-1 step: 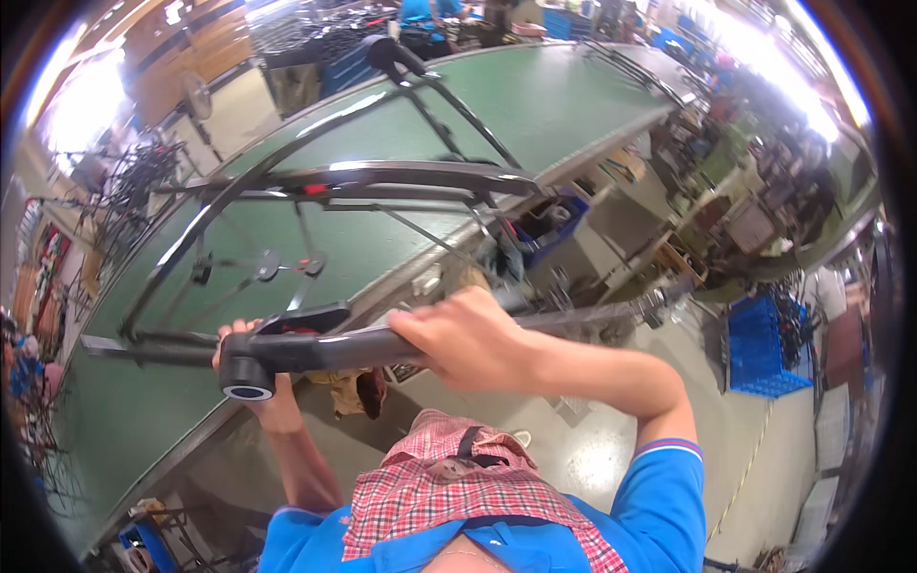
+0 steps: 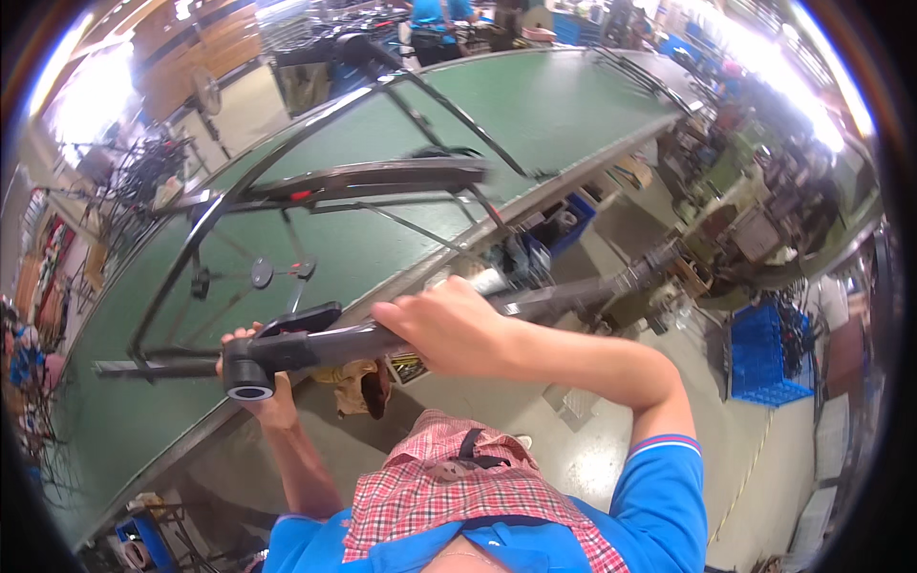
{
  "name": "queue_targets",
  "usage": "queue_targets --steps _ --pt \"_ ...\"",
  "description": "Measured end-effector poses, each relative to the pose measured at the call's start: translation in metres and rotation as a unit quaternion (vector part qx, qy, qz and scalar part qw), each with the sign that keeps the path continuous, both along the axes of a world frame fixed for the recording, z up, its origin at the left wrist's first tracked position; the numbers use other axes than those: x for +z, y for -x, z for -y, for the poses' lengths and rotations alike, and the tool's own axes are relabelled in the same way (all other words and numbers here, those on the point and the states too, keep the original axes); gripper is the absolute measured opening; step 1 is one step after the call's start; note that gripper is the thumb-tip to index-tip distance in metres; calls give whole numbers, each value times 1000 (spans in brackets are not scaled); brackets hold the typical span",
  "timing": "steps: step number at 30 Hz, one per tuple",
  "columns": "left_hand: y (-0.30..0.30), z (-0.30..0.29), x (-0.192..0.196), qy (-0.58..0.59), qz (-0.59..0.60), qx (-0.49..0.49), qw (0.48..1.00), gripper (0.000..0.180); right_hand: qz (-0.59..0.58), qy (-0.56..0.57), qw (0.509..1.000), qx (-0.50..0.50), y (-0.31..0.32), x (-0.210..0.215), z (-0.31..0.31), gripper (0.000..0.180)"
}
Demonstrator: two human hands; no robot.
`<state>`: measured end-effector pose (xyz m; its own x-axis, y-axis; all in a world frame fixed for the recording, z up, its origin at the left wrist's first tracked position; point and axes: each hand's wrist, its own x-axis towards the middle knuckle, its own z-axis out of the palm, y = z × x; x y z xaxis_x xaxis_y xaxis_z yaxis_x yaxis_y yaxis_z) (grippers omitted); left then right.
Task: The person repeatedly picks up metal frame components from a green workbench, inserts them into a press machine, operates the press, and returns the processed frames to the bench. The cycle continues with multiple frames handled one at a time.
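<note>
I hold a long dark tubular metal frame [image 2: 330, 346] across my front, over the near edge of a green-topped table. My left hand [image 2: 270, 396] is closed around its left part, behind a short black cylindrical fitting [image 2: 248, 372] with a pale ring at its open end. Some of those fingers are hidden by the tube. My right hand [image 2: 449, 329] is wrapped over the same tube farther right, knuckles up. The tube runs on past it to the upper right, where it blurs. Beyond my hands, curved dark bars [image 2: 373, 181] with a small red patch rise over the table.
The green table [image 2: 535, 105] stretches from lower left to far right. Blue crates [image 2: 764, 353] stand on the right floor, and another blue bin [image 2: 571, 224] sits under the table edge. Machinery [image 2: 755, 210] fills the right side. A person in blue [image 2: 435, 24] stands beyond the table.
The right part of the held frame has swung slightly upward, and my right hand has moved a little up and left with it. My left hand has stayed nearly in place.
</note>
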<state>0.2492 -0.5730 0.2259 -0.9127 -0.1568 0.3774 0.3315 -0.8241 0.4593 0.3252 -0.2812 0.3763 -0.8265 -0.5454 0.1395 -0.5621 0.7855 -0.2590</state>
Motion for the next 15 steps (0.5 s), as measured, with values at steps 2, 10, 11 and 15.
queue_targets --steps 2,10,11,15 --pt "-11 47 -22 -59 159 16 985 35 -18 -84 994 62 56 -26 54 27" --pt "-93 81 -123 -126 379 92 912 32 -151 -199 947 202 155 -158 155 19" --pt "-102 79 -127 -148 403 99 898 31 -118 -180 953 215 157 -170 154 21" --pt "-105 80 -141 -127 348 103 923 25 -149 -146 953 222 154 -176 153 34"
